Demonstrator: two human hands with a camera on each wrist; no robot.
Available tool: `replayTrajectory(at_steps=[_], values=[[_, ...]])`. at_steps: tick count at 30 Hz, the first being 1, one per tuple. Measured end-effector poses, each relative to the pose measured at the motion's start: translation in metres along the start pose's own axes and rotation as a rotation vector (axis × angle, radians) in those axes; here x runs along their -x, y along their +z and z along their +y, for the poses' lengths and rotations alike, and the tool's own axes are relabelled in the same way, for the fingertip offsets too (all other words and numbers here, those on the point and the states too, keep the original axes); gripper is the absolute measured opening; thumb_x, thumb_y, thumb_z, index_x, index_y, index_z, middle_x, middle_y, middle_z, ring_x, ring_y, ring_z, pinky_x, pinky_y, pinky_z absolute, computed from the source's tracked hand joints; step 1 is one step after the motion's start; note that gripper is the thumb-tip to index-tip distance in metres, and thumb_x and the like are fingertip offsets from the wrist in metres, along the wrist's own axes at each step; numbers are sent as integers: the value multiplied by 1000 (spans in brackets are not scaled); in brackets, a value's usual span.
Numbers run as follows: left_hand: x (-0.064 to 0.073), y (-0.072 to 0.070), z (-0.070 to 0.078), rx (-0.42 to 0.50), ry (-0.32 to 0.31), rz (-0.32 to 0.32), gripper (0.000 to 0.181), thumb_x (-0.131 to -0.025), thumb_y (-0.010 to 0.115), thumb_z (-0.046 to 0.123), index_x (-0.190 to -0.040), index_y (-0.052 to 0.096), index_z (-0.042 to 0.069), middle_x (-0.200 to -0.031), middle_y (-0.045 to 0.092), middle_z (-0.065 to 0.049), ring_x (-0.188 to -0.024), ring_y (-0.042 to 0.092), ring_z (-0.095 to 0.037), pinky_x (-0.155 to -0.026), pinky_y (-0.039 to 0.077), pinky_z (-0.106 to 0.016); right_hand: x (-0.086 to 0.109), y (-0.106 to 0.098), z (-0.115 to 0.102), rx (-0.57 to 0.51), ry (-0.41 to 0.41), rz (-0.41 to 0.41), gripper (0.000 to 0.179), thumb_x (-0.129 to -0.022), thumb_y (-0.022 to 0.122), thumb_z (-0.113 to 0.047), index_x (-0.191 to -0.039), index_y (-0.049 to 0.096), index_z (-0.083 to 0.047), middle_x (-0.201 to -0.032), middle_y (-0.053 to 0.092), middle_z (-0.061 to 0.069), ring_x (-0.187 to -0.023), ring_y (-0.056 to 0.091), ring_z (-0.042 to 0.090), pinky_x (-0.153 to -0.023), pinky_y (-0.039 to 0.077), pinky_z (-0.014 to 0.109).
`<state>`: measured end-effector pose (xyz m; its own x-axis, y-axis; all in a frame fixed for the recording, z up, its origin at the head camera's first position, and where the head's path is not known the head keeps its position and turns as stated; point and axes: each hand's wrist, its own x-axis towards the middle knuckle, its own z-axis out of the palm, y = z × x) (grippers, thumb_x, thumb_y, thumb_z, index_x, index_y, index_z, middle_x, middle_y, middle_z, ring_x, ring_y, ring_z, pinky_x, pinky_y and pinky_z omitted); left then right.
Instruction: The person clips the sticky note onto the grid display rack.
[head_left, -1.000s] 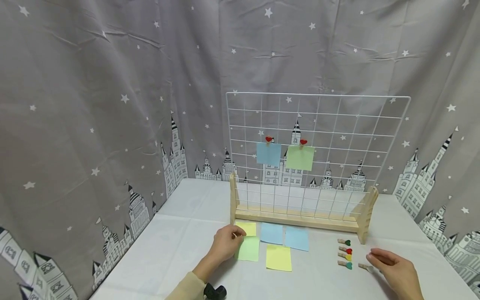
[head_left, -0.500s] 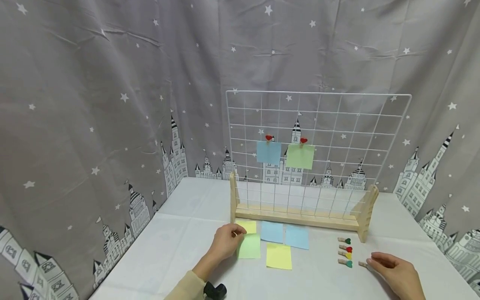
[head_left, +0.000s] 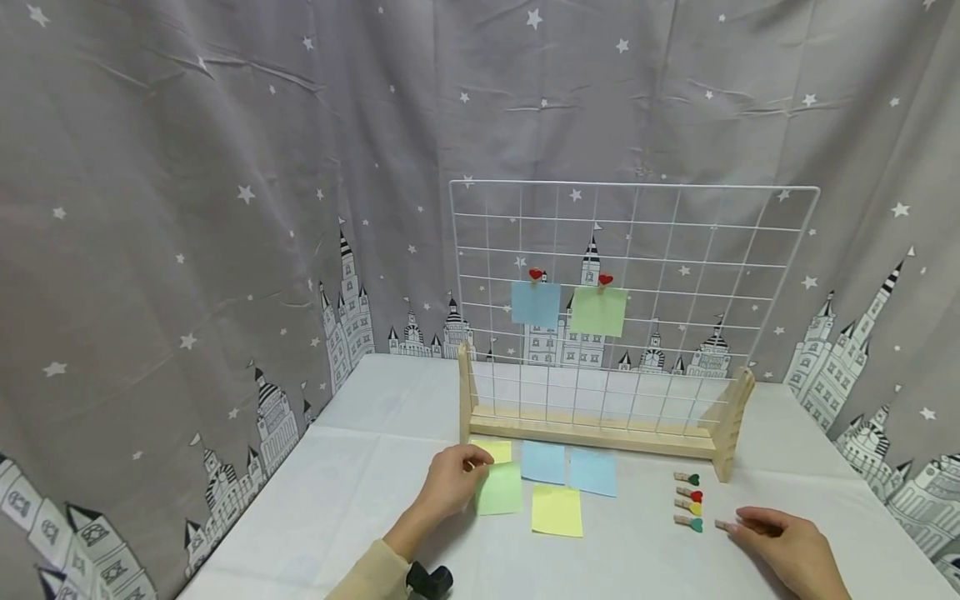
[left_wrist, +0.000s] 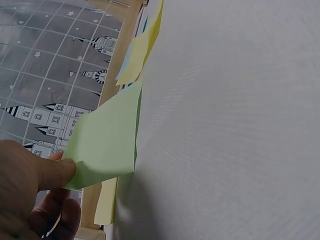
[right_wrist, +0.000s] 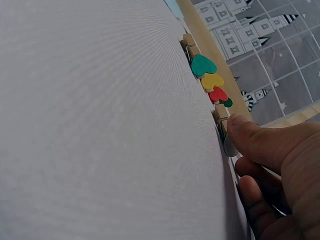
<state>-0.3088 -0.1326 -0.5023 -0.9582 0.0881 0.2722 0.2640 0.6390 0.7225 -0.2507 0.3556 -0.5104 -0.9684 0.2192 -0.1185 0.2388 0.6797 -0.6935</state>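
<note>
My left hand (head_left: 453, 482) pinches the upper left corner of a light green sticky note (left_wrist: 107, 135) between thumb and fingers. In the left wrist view the note slants up from the tabletop. At the right of the table, the thumb and fingers of my right hand (head_left: 791, 546) pinch a small wooden clothespin (right_wrist: 221, 114). Its whitish heart (right_wrist: 230, 145) is partly covered by the thumb in the right wrist view. Beside it several more clothespins lie in a column, with a teal heart (right_wrist: 204, 65), a yellow heart (right_wrist: 213, 81), a red one and a dark green one.
Behind the notes stands a white wire grid (head_left: 678, 267) on a wooden base (head_left: 592, 433). Red-heart clothespins hold a blue note (head_left: 536, 305) and a green note (head_left: 597, 313) on it. Yellow notes (head_left: 557, 511) and blue notes (head_left: 593, 472) lie in front of the base.
My right hand has closed in over the clothespin, whose heart is now hidden in the head view. The green note under my left hand has shifted slightly up and right.
</note>
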Motion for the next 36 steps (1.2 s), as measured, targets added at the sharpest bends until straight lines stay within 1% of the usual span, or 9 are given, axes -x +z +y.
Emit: replayTrajectory(at_steps=[5, 11, 14, 17, 21, 26, 29, 32, 36], values=[[-2, -2, 4, 6, 13, 2, 14, -91, 68, 3, -95, 77, 12, -86, 68, 4, -82, 58, -12, -72, 47, -29, 2, -2, -2, 63, -29, 1, 77, -81, 81, -59, -123, 69, 5, -111, 74, 20, -98, 67, 31, -83, 53, 49], [-2, -6, 6, 11, 41, -9, 13, -93, 68, 4, -97, 78, 12, -87, 70, 5, -84, 59, -13, -73, 48, -29, 4, -1, 2, 118, -11, -10, 68, -85, 80, -53, -119, 70, 4, -102, 74, 15, -91, 65, 26, -79, 52, 46], [-2, -7, 7, 14, 36, -9, 12, -93, 69, 5, -97, 78, 13, -88, 70, 5, -84, 60, -12, -73, 48, -29, 5, 2, 3, 113, -6, -8, 60, -86, 80, -47, -117, 71, 4, -99, 74, 13, -89, 65, 25, -78, 52, 45], [-1, -9, 7, 24, 25, 1, 12, -93, 70, 5, -97, 78, 13, -88, 70, 4, -84, 59, -13, -74, 47, -29, 5, 4, 3, 112, -21, 6, 54, -87, 80, -44, -113, 73, 3, -98, 73, 11, -88, 65, 25, -77, 53, 45], [-1, -11, 10, 36, 23, 7, 12, -93, 70, 5, -97, 78, 13, -88, 70, 3, -85, 59, -14, -73, 47, -29, 4, 6, 4, 112, -37, 16, 53, -86, 81, -46, -110, 75, 1, -96, 73, 8, -87, 64, 23, -75, 53, 44], [-2, -12, 13, 41, 28, 5, 12, -93, 70, 5, -97, 77, 13, -88, 71, 4, -85, 59, -14, -72, 47, -28, 4, 5, 4, 97, -54, 24, 59, -82, 82, -52, -108, 76, 0, -94, 73, 5, -85, 64, 21, -75, 54, 44], [-3, -12, 15, 41, 31, 10, 12, -93, 70, 5, -97, 77, 12, -87, 71, 3, -85, 60, -14, -73, 47, -29, 5, 5, 5, 79, -48, 17, 61, -79, 83, -55, -107, 76, -1, -93, 73, 4, -85, 64, 21, -75, 53, 44], [-4, -13, 17, 39, 29, 12, 12, -92, 70, 5, -97, 78, 12, -88, 71, 3, -86, 60, -14, -74, 47, -29, 6, 4, 5, 64, -39, 10, 60, -78, 84, -55, -106, 77, -3, -93, 73, 3, -86, 64, 21, -76, 52, 44], [-6, -15, 21, 39, 29, 17, 12, -92, 71, 4, -97, 78, 12, -89, 72, 2, -87, 60, -15, -74, 48, -30, 6, 2, 4, 36, -28, 22, 57, -78, 84, -55, -105, 78, -5, -93, 74, 4, -87, 64, 22, -76, 52, 44]])
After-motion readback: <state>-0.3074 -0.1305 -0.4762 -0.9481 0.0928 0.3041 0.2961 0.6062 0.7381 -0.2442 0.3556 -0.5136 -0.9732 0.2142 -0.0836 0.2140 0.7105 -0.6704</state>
